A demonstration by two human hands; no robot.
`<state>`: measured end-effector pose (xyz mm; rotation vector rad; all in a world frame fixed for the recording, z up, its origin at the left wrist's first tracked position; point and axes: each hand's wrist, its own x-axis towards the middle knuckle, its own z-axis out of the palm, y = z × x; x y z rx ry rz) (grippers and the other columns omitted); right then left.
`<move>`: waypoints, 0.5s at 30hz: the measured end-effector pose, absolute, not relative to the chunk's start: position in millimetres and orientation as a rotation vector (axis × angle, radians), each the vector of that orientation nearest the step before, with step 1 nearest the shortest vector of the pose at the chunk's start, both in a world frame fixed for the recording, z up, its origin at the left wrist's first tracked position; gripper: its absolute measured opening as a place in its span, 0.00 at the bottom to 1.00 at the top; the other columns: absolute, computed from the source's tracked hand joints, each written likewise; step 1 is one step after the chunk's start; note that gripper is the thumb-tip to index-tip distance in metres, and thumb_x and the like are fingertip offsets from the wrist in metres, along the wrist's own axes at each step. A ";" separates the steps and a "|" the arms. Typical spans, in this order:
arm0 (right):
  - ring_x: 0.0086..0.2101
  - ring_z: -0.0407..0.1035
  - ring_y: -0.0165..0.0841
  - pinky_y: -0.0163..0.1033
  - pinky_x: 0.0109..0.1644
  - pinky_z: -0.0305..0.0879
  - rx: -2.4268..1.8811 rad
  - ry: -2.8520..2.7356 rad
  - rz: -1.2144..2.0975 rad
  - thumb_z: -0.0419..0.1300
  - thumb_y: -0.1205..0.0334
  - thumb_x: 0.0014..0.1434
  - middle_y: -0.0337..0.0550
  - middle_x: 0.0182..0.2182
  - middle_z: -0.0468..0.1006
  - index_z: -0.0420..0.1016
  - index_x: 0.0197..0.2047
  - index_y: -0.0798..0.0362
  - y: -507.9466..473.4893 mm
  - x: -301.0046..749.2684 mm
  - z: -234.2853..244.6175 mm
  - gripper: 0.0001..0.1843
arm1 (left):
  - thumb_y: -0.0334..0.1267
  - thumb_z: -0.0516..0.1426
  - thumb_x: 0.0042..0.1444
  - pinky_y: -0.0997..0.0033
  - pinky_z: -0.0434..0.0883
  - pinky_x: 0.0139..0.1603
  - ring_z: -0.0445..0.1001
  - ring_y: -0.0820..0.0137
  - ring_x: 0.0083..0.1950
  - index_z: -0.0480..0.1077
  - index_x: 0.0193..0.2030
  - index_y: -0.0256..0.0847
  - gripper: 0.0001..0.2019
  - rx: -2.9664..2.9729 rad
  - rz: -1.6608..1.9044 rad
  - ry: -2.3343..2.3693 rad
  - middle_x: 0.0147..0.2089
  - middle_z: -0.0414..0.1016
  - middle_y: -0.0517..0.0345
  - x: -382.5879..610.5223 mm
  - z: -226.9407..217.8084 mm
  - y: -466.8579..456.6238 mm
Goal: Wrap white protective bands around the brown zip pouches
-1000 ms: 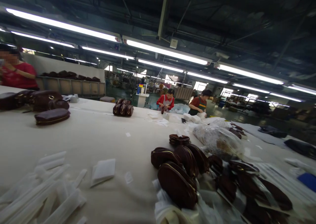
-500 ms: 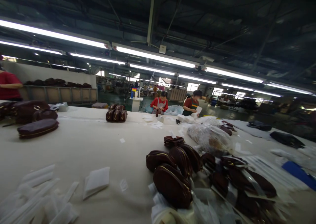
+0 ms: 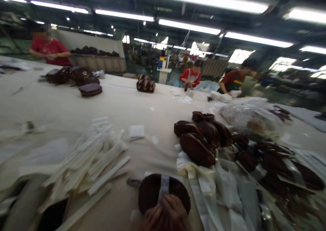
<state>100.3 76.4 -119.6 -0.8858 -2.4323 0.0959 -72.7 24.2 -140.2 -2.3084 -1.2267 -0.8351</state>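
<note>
At the bottom centre of the head view a dark brown oval pouch point(image 3: 149, 193) lies on the table. A pale, thin strip point(image 3: 164, 183) runs down across its middle. My right hand point(image 3: 175, 210) is closed at the lower part of this strip, fingers bent over it. Close beside it, my left hand point(image 3: 152, 218) is closed too, its fingertips at the strip's left edge. The pouch's lower part is hidden behind both hands, and the picture is slightly blurred there.
Many white strips point(image 3: 89, 156) lie in a heap to the left. More brown pouches point(image 3: 197, 149) are piled on the right, with a clear plastic bag point(image 3: 252, 120) behind. Further brown bags point(image 3: 90, 89) stand across the table. Three people in red tops work on the far side.
The view has tilted down and turned left. My hands and the pouch with the strip, out of sight before, now show at the bottom. Another person appears fully at far left.
</note>
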 end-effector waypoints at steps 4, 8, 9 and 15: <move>0.49 0.69 0.38 0.44 0.49 0.71 -0.950 -2.424 0.010 0.46 0.76 0.56 0.49 0.48 0.76 0.68 0.56 0.55 62.0 98.3 -114.6 0.26 | 0.31 0.46 0.63 0.68 0.70 0.50 0.69 0.67 0.52 0.65 0.54 0.32 0.15 -2.578 -0.801 -1.287 0.46 0.72 0.47 -79.2 -138.3 7.5; 0.52 0.66 0.39 0.44 0.51 0.70 -0.951 -2.447 -0.018 0.45 0.73 0.59 0.49 0.52 0.74 0.65 0.59 0.55 59.0 99.2 -112.1 0.26 | 0.31 0.43 0.63 0.63 0.69 0.51 0.67 0.64 0.54 0.64 0.54 0.29 0.16 -2.634 -0.815 -1.284 0.46 0.72 0.43 -79.1 -132.8 12.4; 0.54 0.65 0.39 0.44 0.52 0.70 -0.954 -2.448 -0.027 0.45 0.73 0.60 0.48 0.53 0.73 0.64 0.60 0.55 57.1 99.7 -113.0 0.26 | 0.30 0.42 0.63 0.62 0.70 0.51 0.67 0.63 0.54 0.63 0.54 0.28 0.17 -2.643 -0.828 -1.291 0.46 0.72 0.42 -78.4 -130.7 13.4; 0.57 0.61 0.38 0.44 0.54 0.69 -0.954 -2.418 0.003 0.44 0.72 0.62 0.48 0.57 0.68 0.55 0.66 0.49 48.2 101.4 -118.8 0.29 | 0.29 0.43 0.61 0.64 0.68 0.53 0.67 0.64 0.53 0.65 0.51 0.28 0.16 -2.733 -0.896 -1.337 0.49 0.72 0.43 -80.8 -104.6 12.2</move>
